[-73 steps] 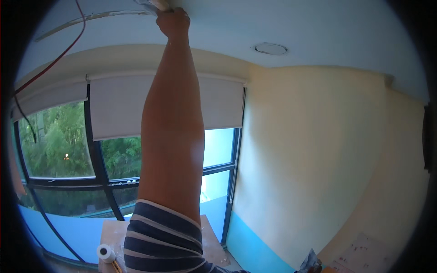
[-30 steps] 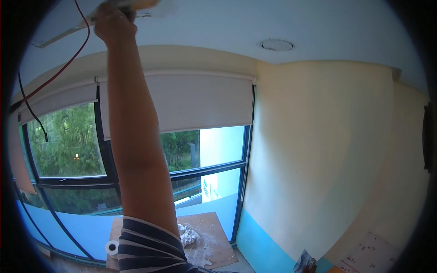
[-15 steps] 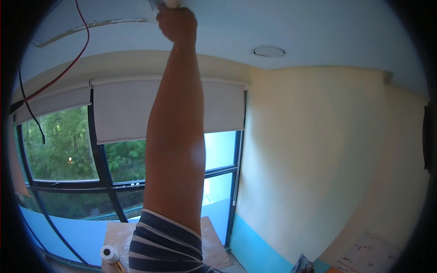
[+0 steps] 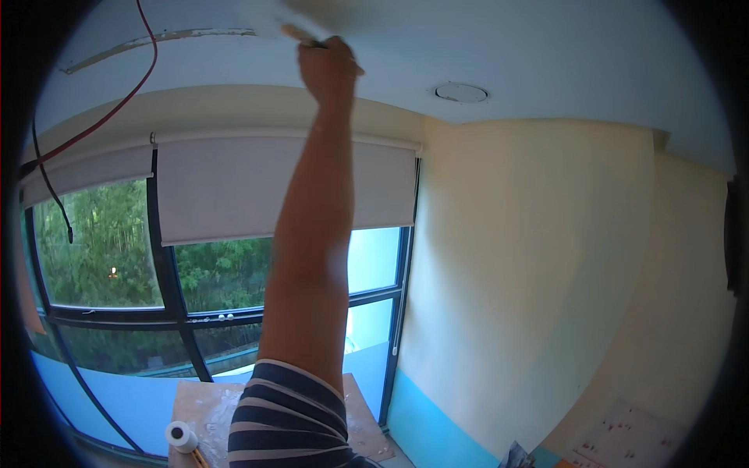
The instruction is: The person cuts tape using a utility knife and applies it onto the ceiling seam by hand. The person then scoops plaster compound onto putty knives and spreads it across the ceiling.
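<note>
the left hand is raised on a nearly straight arm toward the ceiling, its fingers clenched round a tan-handled tool; one end sticks out up and left of the fingers, the other pokes out just to their right. whether the tool touches the ceiling i cannot tell: the brown blur right above the fingers may be part of it or a shadow. the right hand cannot be made out; a grey piece shows far below and right of the fingers.

left of the fingers, near but apart, runs a rough, flaking strip, with a red cable hanging across it. a round cover sits to their right. far below them, a smeared surface carries a white roll.

the step in hand looks like working the tool overhead beyond the strip's end. the next move would seem to call for a firm grip, a steady angle against the ceiling and even pressure.
</note>
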The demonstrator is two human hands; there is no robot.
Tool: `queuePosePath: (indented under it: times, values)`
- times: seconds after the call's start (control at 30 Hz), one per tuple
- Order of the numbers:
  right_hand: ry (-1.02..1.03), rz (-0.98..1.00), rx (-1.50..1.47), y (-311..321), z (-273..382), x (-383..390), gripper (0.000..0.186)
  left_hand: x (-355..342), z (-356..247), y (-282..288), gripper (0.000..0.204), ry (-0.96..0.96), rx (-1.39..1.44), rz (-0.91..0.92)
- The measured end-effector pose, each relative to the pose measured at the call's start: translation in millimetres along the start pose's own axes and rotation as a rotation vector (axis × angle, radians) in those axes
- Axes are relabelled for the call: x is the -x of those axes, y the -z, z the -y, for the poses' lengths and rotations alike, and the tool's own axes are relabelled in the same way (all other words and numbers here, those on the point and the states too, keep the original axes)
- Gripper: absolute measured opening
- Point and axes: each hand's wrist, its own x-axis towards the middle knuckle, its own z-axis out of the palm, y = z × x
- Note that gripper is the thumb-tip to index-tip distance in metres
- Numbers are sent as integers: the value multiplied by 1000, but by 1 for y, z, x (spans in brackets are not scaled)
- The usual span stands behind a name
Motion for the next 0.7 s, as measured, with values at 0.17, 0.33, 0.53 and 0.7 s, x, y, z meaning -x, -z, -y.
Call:
queuePosePath:
  times: [0.17, 0.33, 0.53, 0.7]
  values:
    - [-84, -47, 42, 7, -31, -4, 61, -125, 61, 30, 29, -231, -403, 137]
    - [-92, -90, 13, 7, -58, -2, 60, -88, -21, 13, 28, 342, 626, 39]
    - [-96, -44, 52, 7, -55, -13, 58, -70, -110, 36, 38, 294, 782, 163]
    - [0, -53, 73, 11, -64, -12, 56, -32, -200, 58, 29, 212, 637, 165]
